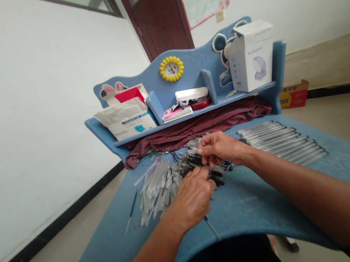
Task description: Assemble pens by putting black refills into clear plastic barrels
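Observation:
A loose pile of translucent pen barrels lies on the blue desk, and black pen parts are heaped beside it on the right. My left hand rests at the near edge of the black parts with its fingers curled in; what they hold is hidden. Just above it, my right hand hovers over the heap, thumb and fingers pinched together around something too small to name. To the right, several clear pens with dark ends lie side by side in a row.
A blue shelf spans the back of the desk, holding a mask box, a white carton and a red tin. Checked cloth is bunched beneath. A single thin refill lies left of the pile.

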